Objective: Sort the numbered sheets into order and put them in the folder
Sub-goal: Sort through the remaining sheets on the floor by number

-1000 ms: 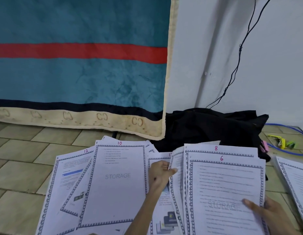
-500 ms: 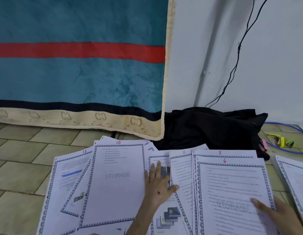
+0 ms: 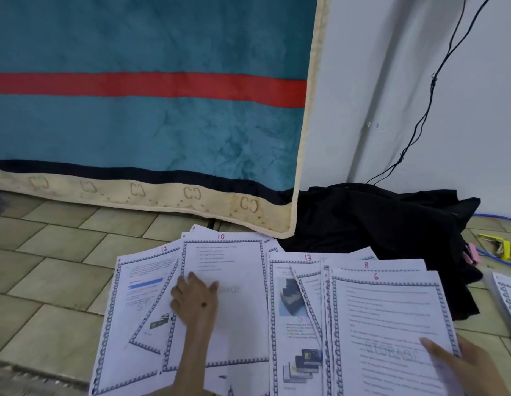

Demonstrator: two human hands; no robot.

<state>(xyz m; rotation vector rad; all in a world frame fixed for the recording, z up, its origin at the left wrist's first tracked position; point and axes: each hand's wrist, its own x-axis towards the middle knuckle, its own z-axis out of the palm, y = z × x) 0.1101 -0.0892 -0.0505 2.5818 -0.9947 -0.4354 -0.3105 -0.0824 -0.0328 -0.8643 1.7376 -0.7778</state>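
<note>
Sorting is still in full swing for us, nothing filed yet as far as we can judge. Our left hand lies flat on sheet 10, fingers straight and slightly spread, pressing the paper against the tiled floor. Sheet 12 pokes out on the left under it, with a tilted page wedged between them. To the right sits sheet 13, then sheet 8 mostly covered by sheet 6. Our right hand grips the near right edge of sheet 6, thumb on top; the other fingers are hidden under the paper, so we can't tell how they lie.

Next move, we reckon: slide 10 out and line it up with 12 and 13, while keeping the 6/8 bunch together. Loose overlapping pages could easily drag each other along.

Containers: no folder in sight at all. Another stack of sheets peeks in at the far right edge, near a black cloth by the wall.
</note>
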